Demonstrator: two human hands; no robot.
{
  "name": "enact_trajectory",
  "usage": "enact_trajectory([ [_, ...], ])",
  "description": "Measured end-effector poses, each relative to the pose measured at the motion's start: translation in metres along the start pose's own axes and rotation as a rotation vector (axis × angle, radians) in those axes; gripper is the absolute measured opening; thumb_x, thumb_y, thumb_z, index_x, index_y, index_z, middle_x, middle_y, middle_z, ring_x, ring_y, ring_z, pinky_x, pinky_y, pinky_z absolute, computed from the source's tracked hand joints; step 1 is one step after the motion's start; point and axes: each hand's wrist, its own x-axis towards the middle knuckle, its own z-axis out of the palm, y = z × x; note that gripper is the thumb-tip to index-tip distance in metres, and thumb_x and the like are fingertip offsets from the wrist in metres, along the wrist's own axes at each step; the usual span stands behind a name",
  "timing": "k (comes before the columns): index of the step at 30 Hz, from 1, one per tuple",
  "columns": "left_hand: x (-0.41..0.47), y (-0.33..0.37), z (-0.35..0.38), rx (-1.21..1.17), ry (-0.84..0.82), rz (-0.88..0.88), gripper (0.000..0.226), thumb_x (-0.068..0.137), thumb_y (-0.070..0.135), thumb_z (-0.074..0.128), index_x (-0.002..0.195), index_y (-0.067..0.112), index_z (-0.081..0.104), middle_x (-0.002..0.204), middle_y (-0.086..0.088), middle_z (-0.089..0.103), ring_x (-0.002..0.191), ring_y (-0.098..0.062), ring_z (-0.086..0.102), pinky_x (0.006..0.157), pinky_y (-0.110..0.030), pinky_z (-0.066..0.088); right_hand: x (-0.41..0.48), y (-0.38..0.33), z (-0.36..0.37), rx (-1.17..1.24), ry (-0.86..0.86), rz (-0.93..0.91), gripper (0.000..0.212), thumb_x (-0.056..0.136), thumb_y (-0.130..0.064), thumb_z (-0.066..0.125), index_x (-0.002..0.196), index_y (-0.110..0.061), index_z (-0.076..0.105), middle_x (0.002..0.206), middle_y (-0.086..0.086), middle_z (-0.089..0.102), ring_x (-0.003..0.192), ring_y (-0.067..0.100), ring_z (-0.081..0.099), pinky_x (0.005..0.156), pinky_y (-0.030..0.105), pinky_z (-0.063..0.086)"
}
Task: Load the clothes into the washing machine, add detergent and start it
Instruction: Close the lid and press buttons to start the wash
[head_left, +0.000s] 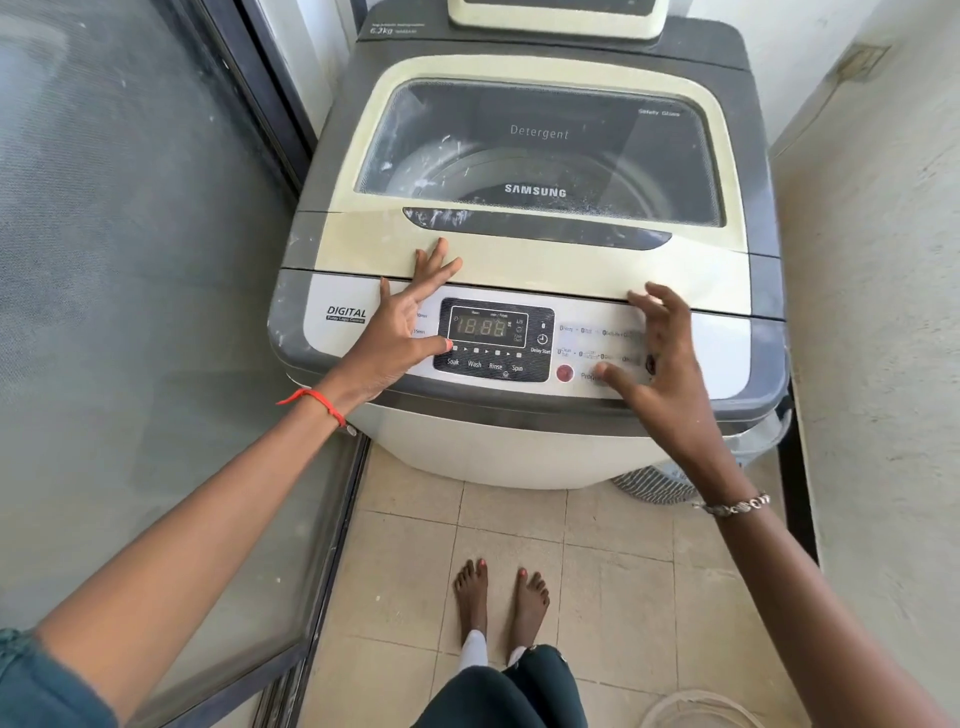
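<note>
Cream plastic lies under the straight, spread fingertips (441, 249) of the left hand (408, 322), which rest flat on the front strip of the closed lid (545, 267). That hand's thumb reaches toward 3 o'clock and touches the black display panel (493, 338) just above the word Soak. It grips nothing. An orange thread bracelet (317, 400) circles the left wrist, and the bare forearm runs off toward 7 o'clock to a teal sleeve (31, 680).

The right hand (662, 358) is splayed over the panel's right half, at 3 o'clock from the display. Its fingers are loosely bent and hold nothing. Its thumb lies near the round red button (564, 373), but motion blur hides whether any finger presses the surface. A silver chain bracelet (735, 505) sits on that wrist.

Both hands are on the grey-and-cream top-loading washing machine (519, 452), which stands at 12 o'clock from the person's bare feet (498, 597). The digits on the display read 18:88. Through the lid's smeared glass window (540, 150) (printed Detergent and Samsung) the drum's rim shows, but what it holds cannot be made out.

Beige floor tiles (597, 571) lie under the feet. A dusty sliding glass door (130, 260) fills the 9 o'clock side and a pale wall (883, 260) the 3 o'clock side. A ribbed grey object (654, 486) peeks out beside the machine's base at 4 o'clock.
</note>
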Motion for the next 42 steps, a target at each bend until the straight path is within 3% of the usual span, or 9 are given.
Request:
enact_trajectory([
  [2, 0.000, 0.000, 0.000, 0.001, 0.001, 0.004, 0.084, 0.066, -0.003, 0.056, 0.140, 0.028, 0.032, 0.158, 0.009, 0.011, 0.144, -0.002, -0.004, 0.110, -0.053, -0.025, -0.002, 0.008, -0.011, -0.040, 0.075, -0.012, 0.073, 0.079, -0.005, 0.068, 0.138, -0.014, 0.026, 0.140, -0.005, 0.043, 0.124, -0.004, 0.041, 0.097, 0.005, 0.032],
  [6, 0.000, 0.000, 0.000, 0.020, 0.001, 0.008, 0.084, 0.066, -0.003, 0.057, 0.140, 0.027, 0.032, 0.158, 0.007, 0.010, 0.145, -0.003, -0.004, 0.109, -0.052, -0.027, -0.003, 0.015, -0.015, -0.043, 0.094, -0.004, 0.070, 0.079, -0.009, 0.071, 0.135, -0.013, 0.030, 0.136, -0.007, 0.047, 0.128, 0.002, 0.042, 0.107, 0.021, 0.032],
  [11, -0.001, 0.001, 0.002, -0.080, 0.004, 0.014, 0.073, 0.069, 0.014, 0.064, 0.134, 0.035, 0.038, 0.155, 0.013, 0.017, 0.145, -0.002, 0.000, 0.112, -0.054, -0.022, -0.004, 0.011, -0.010, -0.018, 0.137, -0.009, 0.062, 0.080, -0.016, 0.069, 0.131, -0.014, 0.034, 0.135, -0.004, 0.049, 0.126, 0.003, 0.044, 0.106, 0.022, 0.035],
  [15, -0.005, 0.005, 0.007, -0.064, 0.031, 0.021, 0.070, 0.073, 0.008, 0.059, 0.137, 0.024, 0.035, 0.156, 0.004, 0.018, 0.145, -0.004, 0.002, 0.108, -0.034, -0.023, -0.003, 0.009, -0.002, -0.007, 0.220, -0.006, 0.056, 0.081, -0.022, 0.065, 0.129, -0.012, 0.038, 0.132, -0.004, 0.051, 0.123, 0.001, 0.047, 0.105, 0.025, 0.038],
  [17, -0.005, 0.005, 0.007, -0.047, 0.033, 0.032, 0.070, 0.074, 0.009, 0.059, 0.137, 0.023, 0.034, 0.157, 0.002, 0.019, 0.145, -0.005, 0.003, 0.109, -0.033, -0.021, -0.004, 0.010, 0.002, -0.038, 0.246, -0.015, 0.056, 0.082, -0.021, 0.064, 0.130, -0.011, 0.038, 0.133, -0.004, 0.051, 0.123, 0.000, 0.046, 0.104, 0.023, 0.039],
  [25, -0.006, -0.004, 0.013, -0.012, 0.000, 0.117, 0.095, 0.074, 0.027, 0.068, 0.148, 0.018, 0.009, 0.158, -0.001, 0.011, 0.147, -0.011, 0.004, 0.118, -0.053, -0.006, -0.005, 0.021, 0.009, -0.139, 0.275, -0.107, 0.058, 0.083, -0.017, 0.064, 0.132, -0.003, 0.035, 0.135, 0.008, 0.048, 0.127, 0.011, 0.045, 0.108, 0.030, 0.038],
  [30, -0.005, -0.008, 0.015, 0.005, -0.017, 0.158, 0.108, 0.071, 0.023, 0.074, 0.148, 0.006, -0.002, 0.158, -0.009, 0.011, 0.146, -0.010, 0.011, 0.121, -0.035, 0.005, -0.005, 0.027, 0.016, -0.199, 0.297, -0.153, 0.061, 0.085, -0.022, 0.061, 0.133, 0.002, 0.032, 0.139, 0.012, 0.045, 0.130, 0.016, 0.044, 0.107, 0.036, 0.039],
  [34, -0.003, -0.010, 0.016, 0.060, -0.015, 0.177, 0.109, 0.072, 0.036, 0.074, 0.147, 0.005, 0.001, 0.157, -0.009, 0.017, 0.146, -0.012, 0.015, 0.119, -0.054, 0.004, -0.004, 0.033, 0.019, -0.218, 0.319, -0.201, 0.060, 0.087, -0.026, 0.057, 0.132, 0.006, 0.032, 0.138, 0.018, 0.044, 0.131, 0.023, 0.043, 0.107, 0.044, 0.039],
  [42, -0.003, -0.010, 0.014, 0.080, -0.008, 0.174, 0.092, 0.075, 0.013, 0.066, 0.145, 0.007, 0.007, 0.156, -0.011, 0.019, 0.145, -0.014, 0.017, 0.116, -0.060, 0.003, -0.004, 0.037, 0.021, -0.283, 0.325, -0.212, 0.062, 0.086, -0.025, 0.057, 0.130, 0.013, 0.034, 0.137, 0.022, 0.045, 0.134, 0.031, 0.039, 0.106, 0.053, 0.036],
])
